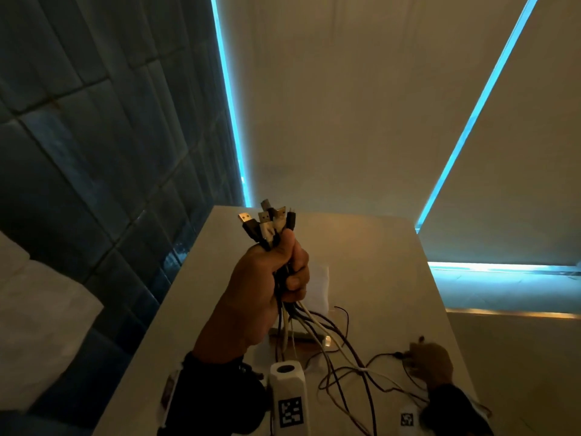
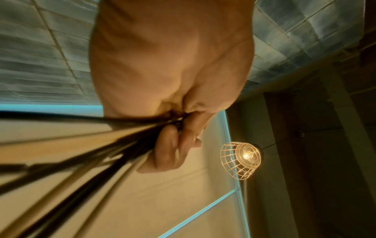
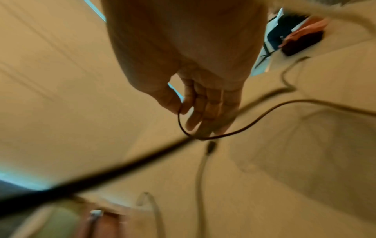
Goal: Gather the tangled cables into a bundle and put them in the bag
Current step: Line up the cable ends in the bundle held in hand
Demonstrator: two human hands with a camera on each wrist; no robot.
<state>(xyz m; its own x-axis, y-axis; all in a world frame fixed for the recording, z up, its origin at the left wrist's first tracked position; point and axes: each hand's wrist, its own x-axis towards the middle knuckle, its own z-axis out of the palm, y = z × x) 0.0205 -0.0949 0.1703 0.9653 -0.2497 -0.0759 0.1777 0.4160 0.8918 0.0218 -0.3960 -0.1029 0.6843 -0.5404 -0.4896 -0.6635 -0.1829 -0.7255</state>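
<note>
My left hand point(image 1: 287, 272) is raised above the pale table point(image 1: 383, 247) and grips a bundle of black and white cables point(image 1: 267, 229), their USB plugs sticking up out of the fist. The loose ends point(image 1: 317, 338) hang down and sprawl tangled on the table. In the left wrist view the fingers point(image 2: 171, 149) curl round the cable bundle point(image 2: 85, 151). My right hand point(image 1: 410, 357) lies low at the table's right side, where thumb and forefinger point(image 3: 173, 103) pinch a thin dark cable point(image 3: 250, 127). A pale flat bag-like thing point(image 1: 320, 287) lies behind the left hand.
A dark tiled wall point(image 1: 94, 136) stands to the left, and pale blinds with blue-lit edges point(image 1: 361, 105) hang behind the table. A caged lamp point(image 2: 241, 155) glows nearby. Dark and orange things point(image 3: 301, 37) lie off to one side in the right wrist view.
</note>
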